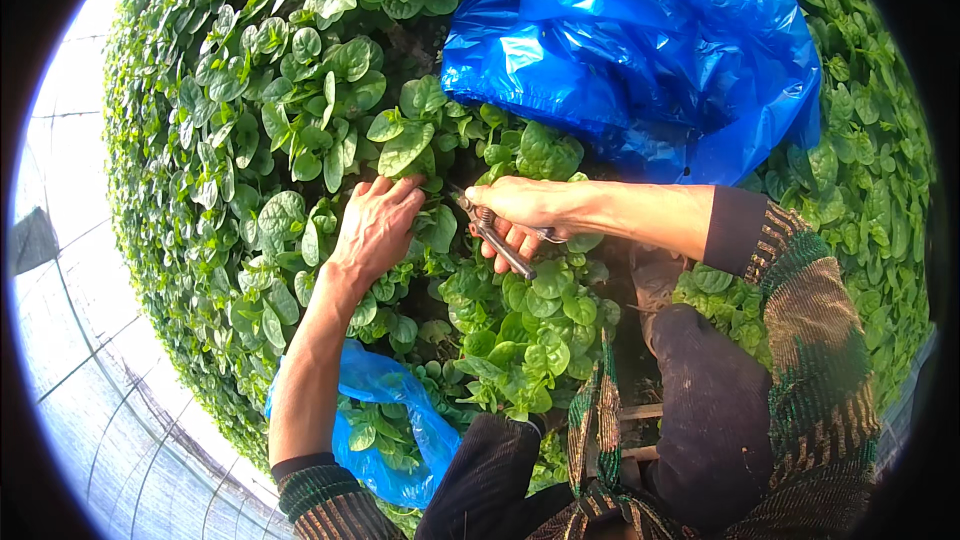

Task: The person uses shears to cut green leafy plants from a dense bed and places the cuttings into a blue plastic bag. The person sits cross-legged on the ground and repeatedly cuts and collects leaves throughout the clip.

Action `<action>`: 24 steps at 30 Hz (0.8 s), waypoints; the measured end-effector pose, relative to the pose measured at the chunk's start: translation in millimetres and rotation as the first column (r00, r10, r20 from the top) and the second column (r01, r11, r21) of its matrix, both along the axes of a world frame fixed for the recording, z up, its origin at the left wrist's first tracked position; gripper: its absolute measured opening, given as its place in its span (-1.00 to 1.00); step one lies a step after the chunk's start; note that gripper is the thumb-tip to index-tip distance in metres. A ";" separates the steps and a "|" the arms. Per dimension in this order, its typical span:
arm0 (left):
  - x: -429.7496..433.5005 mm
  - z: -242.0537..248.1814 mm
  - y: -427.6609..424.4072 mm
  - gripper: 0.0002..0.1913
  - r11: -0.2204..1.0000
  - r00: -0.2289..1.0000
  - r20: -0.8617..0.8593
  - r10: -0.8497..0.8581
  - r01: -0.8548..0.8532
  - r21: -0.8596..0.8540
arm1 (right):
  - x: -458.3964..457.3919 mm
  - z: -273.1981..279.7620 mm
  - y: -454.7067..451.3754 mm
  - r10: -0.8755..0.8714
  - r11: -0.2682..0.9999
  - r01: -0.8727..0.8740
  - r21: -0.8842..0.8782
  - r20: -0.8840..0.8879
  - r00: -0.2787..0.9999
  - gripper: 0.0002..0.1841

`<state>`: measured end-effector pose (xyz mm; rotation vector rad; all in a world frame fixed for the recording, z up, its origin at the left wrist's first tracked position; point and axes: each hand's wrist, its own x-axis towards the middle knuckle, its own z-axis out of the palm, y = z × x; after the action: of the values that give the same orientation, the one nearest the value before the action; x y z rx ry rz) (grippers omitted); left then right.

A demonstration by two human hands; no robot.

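Note:
My right hand (517,210) is wrapped around a pair of pruning shears (516,259), whose coil spring and one handle show below the thumb. The blades point left, into a dark gap between the plants. Just left of them, my left hand (382,221) is closed at the base of a leafy shoot (406,148); its fingertips are partly hidden by leaves. Broad, rounded green leaves, which look like Malabar spinach (281,216), surround both hands. Close to my right hand, below it, grows another leafy clump (540,315).
A large blue plastic bag (630,45) lies over the plants beyond my right forearm. Cut leaves sit inside an open blue bag (439,431) by my left knee. Wooden slats (641,412) show between my legs. Translucent sheeting with wires (97,390) borders the left side.

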<state>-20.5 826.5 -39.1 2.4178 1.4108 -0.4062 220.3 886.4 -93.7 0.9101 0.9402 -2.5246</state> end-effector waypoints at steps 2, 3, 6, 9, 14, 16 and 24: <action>-0.4 -0.8 0.2 -0.62 1.000 1.000 0.018 0.009 -0.009 -0.001 | -3.8 -1.5 2.1 0.000 0.999 0.000 0.037 -0.002 1.000 -0.39; -0.6 -1.3 0.6 -0.62 1.000 1.000 0.028 0.008 -0.008 0.001 | -5.7 -2.6 4.0 0.007 0.999 -0.007 0.054 -0.001 1.000 -0.39; -2.3 -3.1 1.5 -0.60 1.000 0.999 0.049 0.018 -0.019 0.009 | -11.3 -5.4 8.4 0.026 0.995 -0.029 0.095 0.037 0.999 -0.41; -3.4 -4.5 0.1 -0.56 0.999 0.996 0.075 0.049 -0.050 0.011 | -14.3 -4.8 9.4 0.052 0.976 -0.073 0.206 0.108 0.993 -0.44; 5.2 6.5 -8.9 -0.49 0.977 0.962 0.178 0.207 -0.212 0.008 | 4.2 10.6 6.0 0.046 0.984 -0.067 0.166 0.127 0.991 -0.44; 13.6 14.8 -9.1 -0.43 0.967 0.954 0.172 0.245 -0.253 0.025 | 13.3 18.2 9.3 -0.024 0.990 0.012 0.137 0.083 0.996 -0.41; 37.8 11.6 43.5 0.12 0.864 0.862 -0.087 0.500 -0.503 -0.019 | -15.7 20.3 19.0 -0.261 0.964 0.266 -0.027 0.123 0.958 -0.27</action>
<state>17.3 870.0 -27.4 1.9094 1.9672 -0.3939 204.6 905.4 -73.4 1.2298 0.7685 -2.6592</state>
